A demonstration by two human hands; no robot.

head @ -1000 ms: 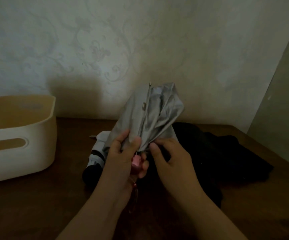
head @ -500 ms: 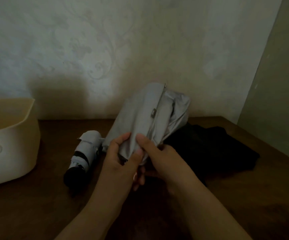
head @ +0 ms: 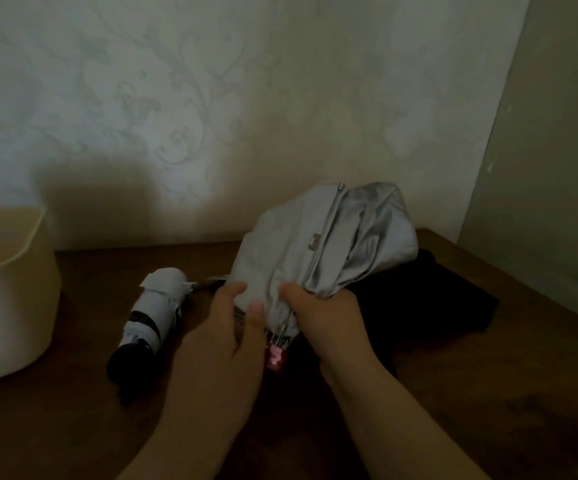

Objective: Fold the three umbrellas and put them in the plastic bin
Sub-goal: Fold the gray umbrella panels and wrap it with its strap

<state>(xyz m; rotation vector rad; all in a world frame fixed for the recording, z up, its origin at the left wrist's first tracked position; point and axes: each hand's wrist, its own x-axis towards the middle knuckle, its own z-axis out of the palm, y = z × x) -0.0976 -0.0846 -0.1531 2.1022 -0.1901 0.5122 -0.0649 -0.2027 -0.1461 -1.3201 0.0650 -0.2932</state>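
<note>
Head view, dim light: thumb and fingertips (head: 256,308) of the left hand (head: 225,341) pinched on loose fabric near the lower end of the grey umbrella (head: 315,244), clenched over the cloth just above a small pink handle (head: 275,358). Right hand (head: 325,317) closed round the same bunched end from the other side, thumb pressed into the gathered panels beside a bare metal rib (head: 325,237). Canopy held tilted up and away toward the wall, collapsed but still puffed and unrolled, folds hanging open on the right side, no strap seen fastened. Just left of the hands, a white umbrella (head: 156,313) lying on the wooden table (head: 488,393), rolled tight with a dark band round it and its black handle toward the camera; apparently folded already, yet not binned. Behind and right of the hands, a black umbrella (head: 446,299) spread as a slack dark heap, touching or just under the grey canopy, seemingly not folded. Farther left, at the frame edge, the cream plastic bin (head: 21,289), well apart from all three; what little of its inside shows looks bare. By this reckoning: one folded, one in hand partway, one untouched, none stowed. Left to do: smoothing and wrapping the grey panels, folding the black one, carrying all three leftward to the bin.
</note>
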